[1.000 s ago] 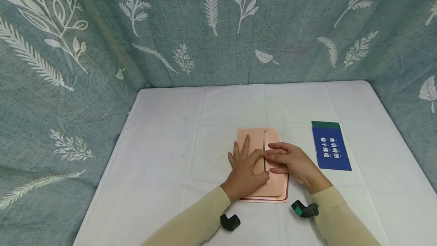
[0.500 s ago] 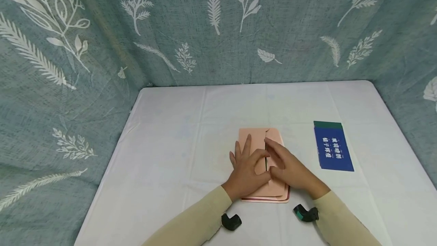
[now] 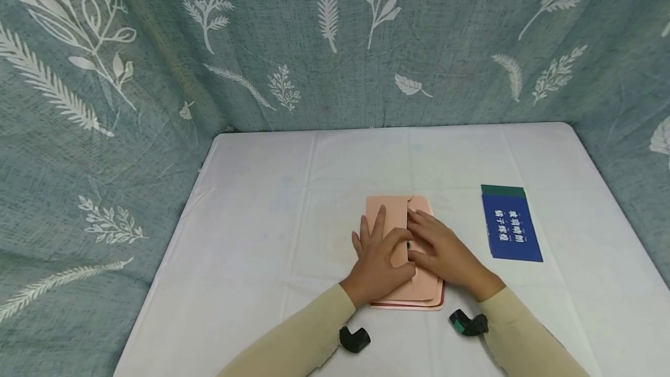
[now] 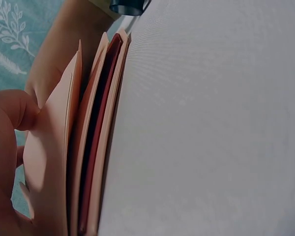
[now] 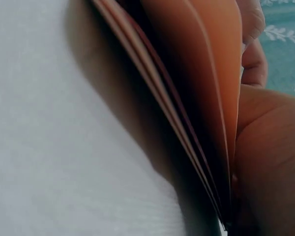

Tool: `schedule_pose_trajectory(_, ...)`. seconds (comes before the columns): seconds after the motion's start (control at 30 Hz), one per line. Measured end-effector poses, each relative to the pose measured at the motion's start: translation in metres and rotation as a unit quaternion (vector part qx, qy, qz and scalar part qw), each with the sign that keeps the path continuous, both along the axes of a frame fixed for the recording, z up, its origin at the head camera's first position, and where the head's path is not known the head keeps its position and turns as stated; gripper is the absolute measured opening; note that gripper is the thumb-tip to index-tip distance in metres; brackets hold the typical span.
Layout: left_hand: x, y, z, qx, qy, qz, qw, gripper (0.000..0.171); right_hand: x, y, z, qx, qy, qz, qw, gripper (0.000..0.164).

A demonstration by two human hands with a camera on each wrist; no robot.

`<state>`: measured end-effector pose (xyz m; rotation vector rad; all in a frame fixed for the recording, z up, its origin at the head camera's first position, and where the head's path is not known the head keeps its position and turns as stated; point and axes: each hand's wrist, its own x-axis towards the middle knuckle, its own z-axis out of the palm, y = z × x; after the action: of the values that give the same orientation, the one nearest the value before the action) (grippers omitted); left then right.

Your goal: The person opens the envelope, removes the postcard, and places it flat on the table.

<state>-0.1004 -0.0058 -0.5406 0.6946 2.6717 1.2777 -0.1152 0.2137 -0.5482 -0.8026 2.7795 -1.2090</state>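
Observation:
A peach-coloured layered folder [image 3: 388, 207] with a dark red layer lies at the middle of the table, a lengthwise slit down its front. The left hand [image 3: 378, 263] rests on the left part, several fingers spread, its index finger and thumb bent toward the slit. Over the right part, the right hand [image 3: 450, 258] has its fingertips and thumb at the slit; whether they pinch the edge is hidden. A small dark green bit shows in the slit. The left wrist view shows the layers of the folder [image 4: 51, 152] standing apart; in the right wrist view its upper layer [image 5: 206, 59] bulges upward.
A blue card [image 3: 510, 226] with white characters lies to the right, a dark green strip [image 3: 502, 191] along its far edge. White cloth [image 3: 262, 191] covers the table. A teal leaf-patterned curtain [image 3: 293, 16] hangs behind and at both sides.
The right hand's fingers have moved further up along the slit and bent over the folder's right part. The left hand stays in place on the folder; the blue card has not moved.

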Motion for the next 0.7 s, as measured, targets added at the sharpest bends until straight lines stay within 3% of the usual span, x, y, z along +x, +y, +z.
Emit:
schedule_pose_trajectory(0.33, -0.0005, 0.0002, 0.0004, -0.008, -0.007, 0.002, 0.9999, 0.047, -0.0055, 0.0008, 0.0005, 0.088, 0.006, 0.002, 0.996, 0.052)
schedule_pose_trajectory(0.7, -0.0007, 0.0001, -0.0001, -0.012, -0.014, 0.002, 0.9998, 0.051, -0.0057, 0.0041, -0.0003, 0.125, 0.004, 0.003, 0.992, 0.056)
